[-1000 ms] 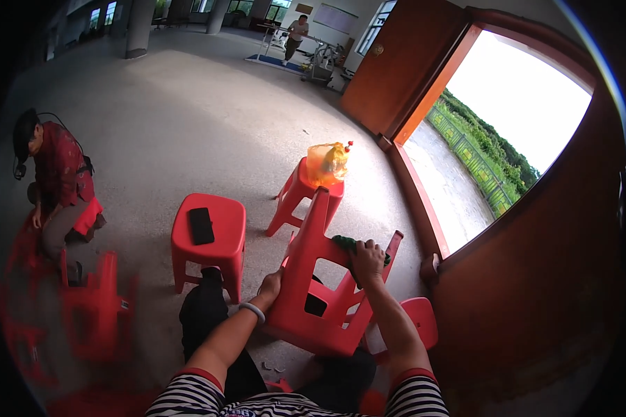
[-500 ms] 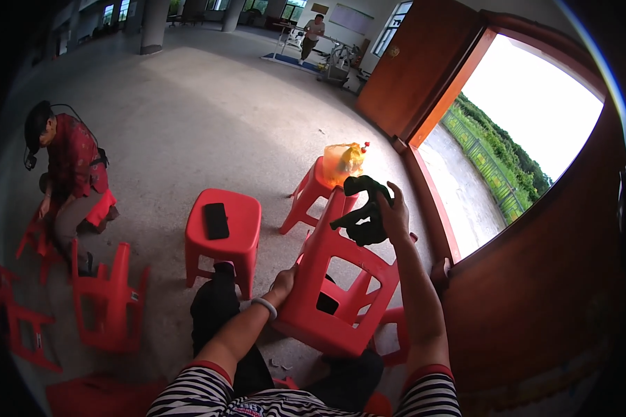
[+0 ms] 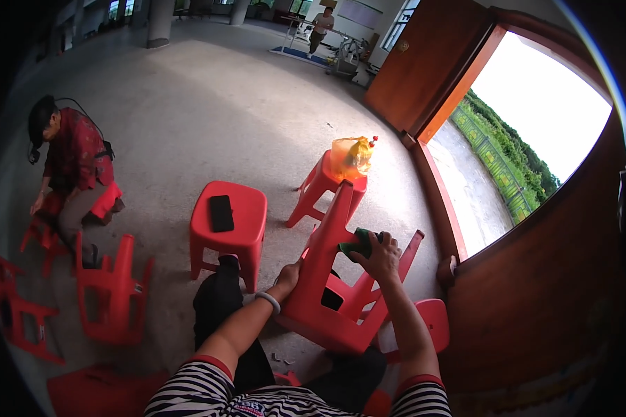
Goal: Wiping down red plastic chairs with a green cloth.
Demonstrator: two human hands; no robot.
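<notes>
A red plastic stool (image 3: pixel 314 316) lies tipped in front of me, its legs pointing up and away. My left hand (image 3: pixel 287 279) grips its left side, fingers wrapped round the edge. In my right hand (image 3: pixel 382 258) is a dark green cloth (image 3: pixel 357 243), bunched and pressed against the stool's frame between its legs. The part of the cloth under my palm is hidden.
A black phone (image 3: pixel 221 213) lies on an upright red stool (image 3: pixel 228 191) to the left. Farther off, an orange plastic bag (image 3: pixel 351 158) sits on another stool (image 3: pixel 311 198). Tipped stools (image 3: pixel 111 299) lie at left near a seated person (image 3: pixel 83 156). An open doorway (image 3: pixel 508 139) is at right.
My right hand has come down and nearer with the cloth, which hung loose in the air and is now bunched against the stool. My left hand keeps its hold.
</notes>
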